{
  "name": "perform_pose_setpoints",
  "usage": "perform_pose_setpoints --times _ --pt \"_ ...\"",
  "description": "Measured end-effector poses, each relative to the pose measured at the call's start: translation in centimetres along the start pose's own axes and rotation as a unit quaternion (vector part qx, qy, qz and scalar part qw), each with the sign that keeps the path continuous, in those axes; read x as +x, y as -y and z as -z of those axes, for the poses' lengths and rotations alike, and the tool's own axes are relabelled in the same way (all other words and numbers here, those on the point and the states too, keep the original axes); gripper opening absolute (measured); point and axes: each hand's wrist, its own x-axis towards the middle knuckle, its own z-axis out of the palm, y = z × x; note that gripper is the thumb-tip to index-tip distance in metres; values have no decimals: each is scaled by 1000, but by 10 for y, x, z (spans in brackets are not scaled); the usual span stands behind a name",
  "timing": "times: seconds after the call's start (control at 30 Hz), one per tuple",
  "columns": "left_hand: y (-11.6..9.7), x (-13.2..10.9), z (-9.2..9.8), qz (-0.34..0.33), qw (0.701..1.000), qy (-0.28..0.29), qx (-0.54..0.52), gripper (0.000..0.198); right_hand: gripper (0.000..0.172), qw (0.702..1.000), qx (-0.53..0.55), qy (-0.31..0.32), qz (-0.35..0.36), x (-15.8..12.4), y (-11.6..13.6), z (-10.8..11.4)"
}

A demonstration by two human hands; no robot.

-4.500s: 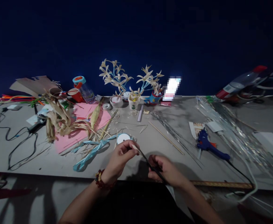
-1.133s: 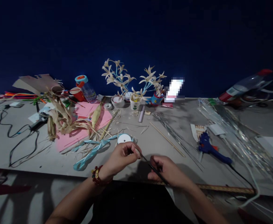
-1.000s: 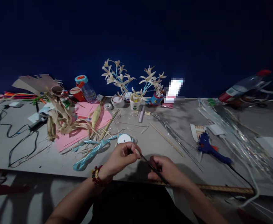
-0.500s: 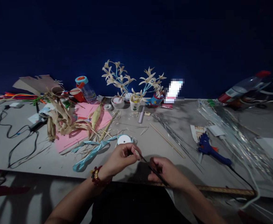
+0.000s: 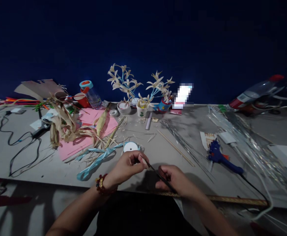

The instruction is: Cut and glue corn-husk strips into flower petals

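Near the table's front edge, my left hand (image 5: 131,165) pinches the upper end of a long, thin dark strip (image 5: 154,170) between thumb and finger. Whether this is a tool or a piece of material cannot be made out. My right hand (image 5: 174,178) is closed around its lower part, and the strip slants down to the right across the fingers. Just behind my left hand lies a white ribbon spool (image 5: 130,147), partly hidden by the fingers. Shiny light-blue ribbon (image 5: 96,162) trails from it to the left.
Dried corn husks (image 5: 65,126) lie over pink paper (image 5: 77,144) on the left. Husk flowers (image 5: 124,78) stand behind a paper cup (image 5: 142,108). A wooden stick (image 5: 175,148), thin wires (image 5: 182,139) and a blue glue gun (image 5: 222,159) lie on the right.
Very little differs. My right hand has shifted slightly along the dark strip, and my left hand keeps its pinch in the same place.
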Motion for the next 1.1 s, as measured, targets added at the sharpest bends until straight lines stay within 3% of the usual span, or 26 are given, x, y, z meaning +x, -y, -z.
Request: perform_pose_setpoints --times 0.83,1.1 --pt "1 4 5 18 999 34 -4 11 50 1000 1 18 -20 0 0 3" --pt "4 4 6 19 999 35 -5 14 53 1000 -2 15 -15 0 2 3"
